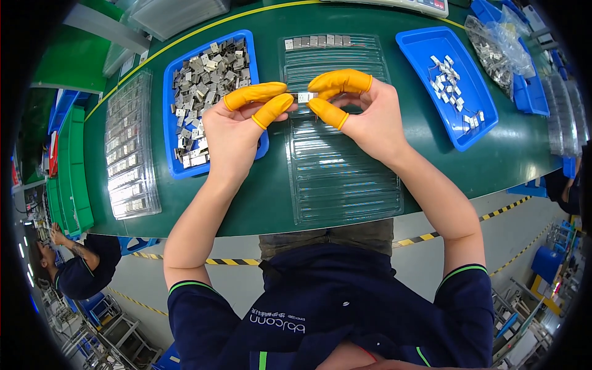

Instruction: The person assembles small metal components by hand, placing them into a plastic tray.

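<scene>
Yellow finger cots cover the thumb and forefinger of both hands. Between their tips is a small white rectangular connector part (304,97), over the upper part of a clear ribbed plastic tray (345,185). From the left, my left hand (243,123) pinches toward it, fingers closed at its edge. My right hand (364,108) grips the part from the other side with thumb and forefinger. Whether one piece or two are joined there is too small to tell. In the tray's far row lie several metal-and-white connectors (317,41).
Left of my hands, a blue bin (171,132) holds a heap of metal pieces. Farther left lies a filled clear tray (154,200). A blue tray (453,126) with small white wired parts stands right, plastic bags (493,46) beyond. Another person (89,265) works at far left.
</scene>
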Tool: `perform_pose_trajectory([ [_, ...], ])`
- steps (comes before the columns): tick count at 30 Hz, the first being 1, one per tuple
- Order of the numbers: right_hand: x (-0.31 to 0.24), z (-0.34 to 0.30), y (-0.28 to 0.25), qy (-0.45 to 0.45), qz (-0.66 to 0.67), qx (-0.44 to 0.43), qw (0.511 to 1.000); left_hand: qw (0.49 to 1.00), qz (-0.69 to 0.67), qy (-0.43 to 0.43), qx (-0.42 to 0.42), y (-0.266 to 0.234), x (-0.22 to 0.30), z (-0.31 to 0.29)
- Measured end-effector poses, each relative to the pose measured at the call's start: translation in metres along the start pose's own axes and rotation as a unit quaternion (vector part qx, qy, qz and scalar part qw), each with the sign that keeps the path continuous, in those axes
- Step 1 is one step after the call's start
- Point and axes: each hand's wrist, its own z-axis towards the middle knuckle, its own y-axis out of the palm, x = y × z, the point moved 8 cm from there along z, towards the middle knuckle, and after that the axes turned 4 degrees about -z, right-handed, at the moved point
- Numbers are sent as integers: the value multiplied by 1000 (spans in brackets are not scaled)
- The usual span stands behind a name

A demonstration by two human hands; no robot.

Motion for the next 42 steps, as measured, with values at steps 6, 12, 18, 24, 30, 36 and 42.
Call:
perform_pose_trajectory([
  [6,-6,-3,16,25,-8,-52,998,1000,31,-2,2,-12,-6,-6],
  [12,-6,-10,28,3,112,-138,984,998,-20,-61,-15,-21,-23,-11],
  [18,-26,-16,29,-79,34,-161,983,988,-106,-113,-21,-15,-38,-16],
  [24,-19,-11,28,-76,94,-173,977,986,-109,-124,-8,-10,-31,-16],
  [30,-11,-11,26,-72,52,-156,984,985,-95,-123,-80,-3,-34,-17],
  [36,-15,-11,25,-64,70,-150,984,988,-88,-104,-67,-10,-36,-17],
  [42,-23,-4,8,-185,-68,-50,979,997,38,-4,-74,-7,-30,-16],
])
